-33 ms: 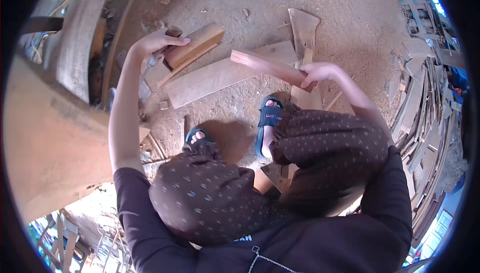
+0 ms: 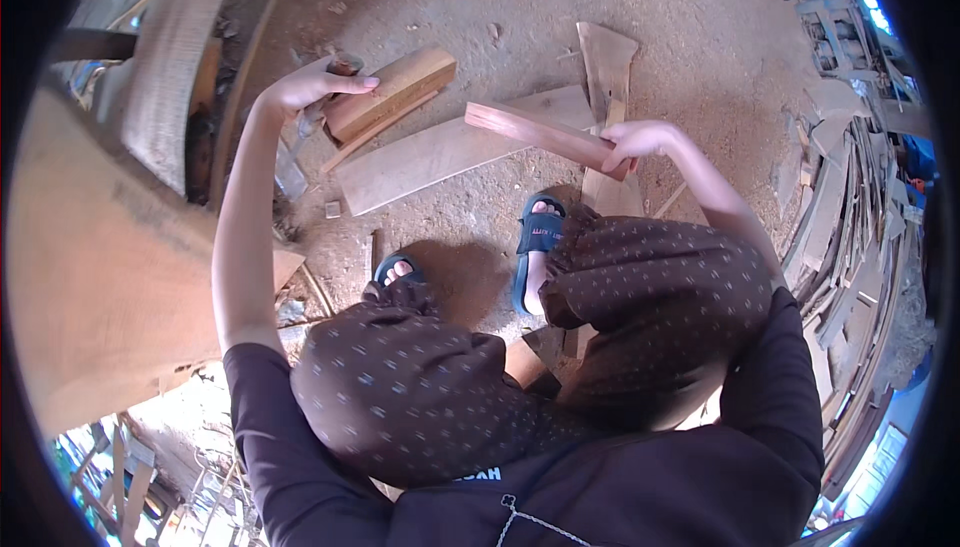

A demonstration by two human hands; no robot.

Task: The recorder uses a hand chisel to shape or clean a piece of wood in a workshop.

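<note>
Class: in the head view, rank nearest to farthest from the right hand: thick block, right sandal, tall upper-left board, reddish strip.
1. Reddish strip: in the right hand.
2. Right sandal: below, left.
3. Thick block: left, by the left hand.
4. Tall board: far left.

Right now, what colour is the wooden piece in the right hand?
The wooden piece is pinkish-brown, seen best in the head view.

From my end, I can't make out how the lower fingers of the left hand [image 2: 305,90] sit beside the thick brown wooden block [image 2: 405,87]. The right hand [image 2: 642,142] covers part of the slim reddish wooden bar [image 2: 530,131], which hides some of the long pale wooden plank [image 2: 425,165]. The dark lens rim crops the broad tan wooden panel [image 2: 110,277].
</note>
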